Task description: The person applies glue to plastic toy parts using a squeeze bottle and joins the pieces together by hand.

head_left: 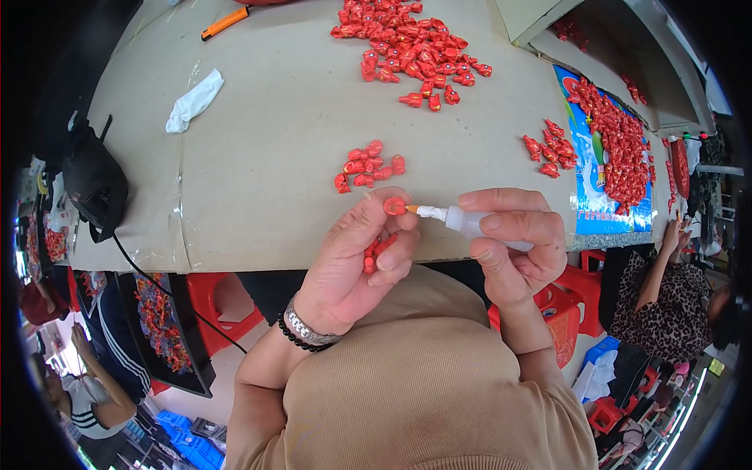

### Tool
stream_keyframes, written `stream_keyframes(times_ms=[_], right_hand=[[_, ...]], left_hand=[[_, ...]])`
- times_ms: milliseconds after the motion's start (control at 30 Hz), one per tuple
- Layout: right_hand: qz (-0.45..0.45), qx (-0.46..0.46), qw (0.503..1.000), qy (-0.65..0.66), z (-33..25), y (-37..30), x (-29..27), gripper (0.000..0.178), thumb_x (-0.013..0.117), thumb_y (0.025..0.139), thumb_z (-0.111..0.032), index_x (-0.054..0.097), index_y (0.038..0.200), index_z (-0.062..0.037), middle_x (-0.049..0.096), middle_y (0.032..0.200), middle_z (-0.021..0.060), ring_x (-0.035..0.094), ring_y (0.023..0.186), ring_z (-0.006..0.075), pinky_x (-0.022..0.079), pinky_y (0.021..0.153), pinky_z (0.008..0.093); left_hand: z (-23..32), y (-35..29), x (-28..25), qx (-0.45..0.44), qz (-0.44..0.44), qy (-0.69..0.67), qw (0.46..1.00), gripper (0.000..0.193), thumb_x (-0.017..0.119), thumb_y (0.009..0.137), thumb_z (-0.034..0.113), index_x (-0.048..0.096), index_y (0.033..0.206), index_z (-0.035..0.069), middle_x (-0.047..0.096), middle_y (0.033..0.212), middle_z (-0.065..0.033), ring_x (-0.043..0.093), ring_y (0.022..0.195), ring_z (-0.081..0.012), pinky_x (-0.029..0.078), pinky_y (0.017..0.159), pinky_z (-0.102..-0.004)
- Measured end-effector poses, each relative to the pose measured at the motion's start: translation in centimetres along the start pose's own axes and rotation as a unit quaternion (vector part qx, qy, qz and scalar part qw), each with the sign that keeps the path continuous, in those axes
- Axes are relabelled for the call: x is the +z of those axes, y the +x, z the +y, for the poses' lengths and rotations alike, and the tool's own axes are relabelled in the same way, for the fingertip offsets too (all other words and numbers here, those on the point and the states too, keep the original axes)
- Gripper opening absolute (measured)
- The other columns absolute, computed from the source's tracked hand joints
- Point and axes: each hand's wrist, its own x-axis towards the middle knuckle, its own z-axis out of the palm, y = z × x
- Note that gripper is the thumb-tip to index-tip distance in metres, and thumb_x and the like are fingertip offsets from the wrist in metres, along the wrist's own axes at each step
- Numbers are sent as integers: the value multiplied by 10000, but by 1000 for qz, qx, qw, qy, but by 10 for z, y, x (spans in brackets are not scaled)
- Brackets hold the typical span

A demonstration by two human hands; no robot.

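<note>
Between the thumb and forefinger of my left hand is a small red plastic piece, its rounded face turned up. More red pieces are tucked in the curled fingers of the same hand. My right hand grips a white squeeze bottle with a wrapped neck and an orange-tan nozzle. The nozzle tip meets the edge of the red piece or lies right beside it; I cannot tell which. Just beyond my left hand lies a small group of red pieces on the table.
A large heap of red parts covers the far middle of the table. Right, more parts lie on a blue printed sheet, with a small cluster beside it. Left are a white cloth, an orange cutter and a black corded object.
</note>
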Motion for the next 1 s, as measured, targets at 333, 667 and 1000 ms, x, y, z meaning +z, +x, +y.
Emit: stream_keyframes(times_ms=[333,667,1000], right_hand=[[-6,-2,1000,-7,1,-1,1,212,708,776,-56,567,925,-2,652,911,195,645,752,207,508,580,269],[-6,-11,999,-29,1,2,1,216,719,763,-60,575,915,-6,656,892,184,647,734,213,512,582,275],[2,0,1000,-20,-5,4,-2,199,719,761,-57,575,893,-19,657,908,185,630,685,172,491,554,253]], left_hand=[[-1,0,2,4,4,16,1000,252,468,961,308,541,1002,70,580,896,-5,400,555,-59,267,408,-185],[0,0,1,2,6,10,1000,248,457,966,313,542,994,82,591,914,-14,403,558,-62,268,413,-188],[2,-1,2,13,6,20,1000,208,480,955,297,537,1045,118,583,906,-4,409,564,-69,264,420,-186]])
